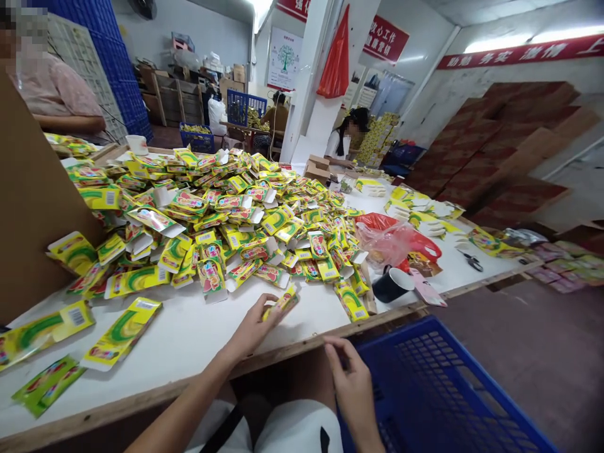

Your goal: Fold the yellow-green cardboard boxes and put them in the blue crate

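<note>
My left hand (257, 321) holds a small yellow and green box (283, 303) just above the white table (198, 333), near its front edge. My right hand (350, 371) is over the edge of a blue crate, its thumb and fingertips brought close together; whether something tiny is between them cannot be made out. Behind my left hand lies a large pile of yellow boxes (236, 214), several with white end flaps open. Flat yellow cartons (123, 332) and a green packet (48, 382) lie at the left front.
A blue crate (438, 384) stands below the table edge at the right. A dark mug (392, 284), a pink phone (427, 289), a red plastic bag (401, 242) and scissors (473, 261) lie on the right side. A brown carton (38, 207) rises at the left. Other people sit beyond.
</note>
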A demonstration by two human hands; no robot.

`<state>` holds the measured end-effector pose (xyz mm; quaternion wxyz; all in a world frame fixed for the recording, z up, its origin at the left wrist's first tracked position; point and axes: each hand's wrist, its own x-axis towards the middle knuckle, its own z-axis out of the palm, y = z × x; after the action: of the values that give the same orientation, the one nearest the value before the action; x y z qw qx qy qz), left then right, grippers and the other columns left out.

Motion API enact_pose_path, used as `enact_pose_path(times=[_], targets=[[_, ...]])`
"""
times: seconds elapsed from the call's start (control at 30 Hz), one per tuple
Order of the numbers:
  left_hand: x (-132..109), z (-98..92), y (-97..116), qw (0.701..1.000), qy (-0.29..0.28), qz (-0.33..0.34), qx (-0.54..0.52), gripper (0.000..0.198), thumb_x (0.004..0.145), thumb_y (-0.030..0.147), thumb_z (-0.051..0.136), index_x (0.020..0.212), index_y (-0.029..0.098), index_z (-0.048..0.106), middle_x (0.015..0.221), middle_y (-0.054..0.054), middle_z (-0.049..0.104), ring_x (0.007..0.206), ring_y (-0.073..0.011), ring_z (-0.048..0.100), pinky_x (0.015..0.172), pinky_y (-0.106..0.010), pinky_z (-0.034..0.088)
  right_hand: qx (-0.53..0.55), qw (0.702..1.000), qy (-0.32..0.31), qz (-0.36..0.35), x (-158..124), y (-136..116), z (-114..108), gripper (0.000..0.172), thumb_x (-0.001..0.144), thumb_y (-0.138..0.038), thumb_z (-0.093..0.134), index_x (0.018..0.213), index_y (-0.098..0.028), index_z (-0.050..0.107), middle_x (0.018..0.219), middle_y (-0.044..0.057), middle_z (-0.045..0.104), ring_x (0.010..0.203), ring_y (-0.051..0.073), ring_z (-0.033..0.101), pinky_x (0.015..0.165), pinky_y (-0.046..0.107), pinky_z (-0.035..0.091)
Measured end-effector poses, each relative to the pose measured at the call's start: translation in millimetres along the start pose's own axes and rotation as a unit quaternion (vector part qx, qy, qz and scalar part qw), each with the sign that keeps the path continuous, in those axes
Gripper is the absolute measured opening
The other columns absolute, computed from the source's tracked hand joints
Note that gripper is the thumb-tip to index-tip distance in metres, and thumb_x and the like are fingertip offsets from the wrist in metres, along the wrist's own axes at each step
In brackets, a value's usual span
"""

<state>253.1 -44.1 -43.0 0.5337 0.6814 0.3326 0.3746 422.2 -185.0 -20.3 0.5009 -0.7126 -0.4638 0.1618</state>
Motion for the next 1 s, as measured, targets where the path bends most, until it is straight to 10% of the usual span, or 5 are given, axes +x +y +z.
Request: enact_pose_path(times=[0.27, 0.73, 1.0], targets=[[-38.7, -15.5, -4.1, 0.983, 0.031, -0.024, -0.182, 0.029, 0.085, 0.035, 0.051, 0.11, 0.021, 0.045, 0.102, -0.007, 0.064, 0.09, -0.018, 0.062, 0.08, -0.033, 0.048, 0.206, 0.974, -0.094, -0.019, 19.6, -16.5, 95.9, 0.026, 0.083, -0.03, 0.056, 0.105, -0.021, 0.046, 0.091, 0.006, 0.067, 0.085, 0.018, 0.065, 0.077, 0.032, 0.052], [-42.9, -42.2, -8.7, 0.992, -0.03, -0.003, -0.122, 0.037, 0.083, 0.023, 0.053, 0.118, 0.022, 0.041, 0.105, -0.006, 0.061, 0.084, -0.0167, 0.063, 0.073, -0.029, 0.05, 0.149, 0.955, -0.233, -0.108, 39.8, -19.1, 94.2, 0.028, 0.081, -0.018, 0.055, 0.109, -0.023, 0.051, 0.084, 0.0, 0.063, 0.077, 0.015, 0.06, 0.073, 0.027, 0.048], [-37.5, -42.9, -18.0, 0.992, 0.119, 0.012, -0.047, 0.018, 0.082, 0.027, 0.053, 0.097, 0.018, 0.055, 0.1, -0.006, 0.062, 0.094, -0.0188, 0.061, 0.086, -0.035, 0.05, 0.146, 0.957, -0.224, -0.109, 65.8, -21.9, 125.7, 0.007, 0.079, -0.02, 0.056, 0.086, -0.019, 0.06, 0.082, 0.002, 0.062, 0.078, 0.016, 0.06, 0.073, 0.027, 0.049]])
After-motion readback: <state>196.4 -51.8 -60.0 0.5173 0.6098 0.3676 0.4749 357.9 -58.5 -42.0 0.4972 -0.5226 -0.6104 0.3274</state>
